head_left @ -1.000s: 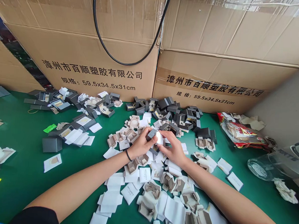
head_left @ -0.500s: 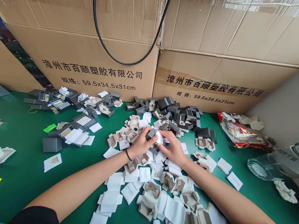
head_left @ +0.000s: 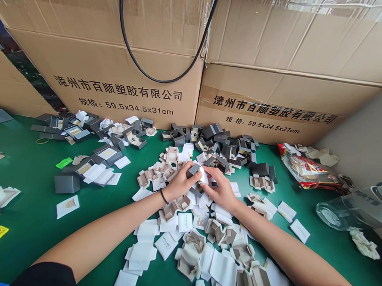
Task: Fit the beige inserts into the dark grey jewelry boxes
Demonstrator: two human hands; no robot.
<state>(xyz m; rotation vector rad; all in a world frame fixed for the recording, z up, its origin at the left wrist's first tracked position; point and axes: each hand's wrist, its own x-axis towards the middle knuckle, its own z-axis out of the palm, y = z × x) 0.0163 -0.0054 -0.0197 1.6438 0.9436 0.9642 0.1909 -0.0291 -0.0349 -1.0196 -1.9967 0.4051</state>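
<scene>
Clasped a box [head_left: 193, 170] in the left hand [head_left: 180, 184] with thumb and fingers round it, above piled inserts [head_left: 171, 155] and cards [head_left: 166, 246] on the table [head_left: 31, 161]. Gripped a white piece [head_left: 203, 175] against the box between the fingertips of the right hand [head_left: 223, 191]

Two printed cartons [head_left: 127, 70], one black cable [head_left: 163, 81], one red bag [head_left: 309, 171], one clear container [head_left: 345, 213], dozens of dark boxes [head_left: 66, 184], dozens of white cards [head_left: 300, 231].
</scene>
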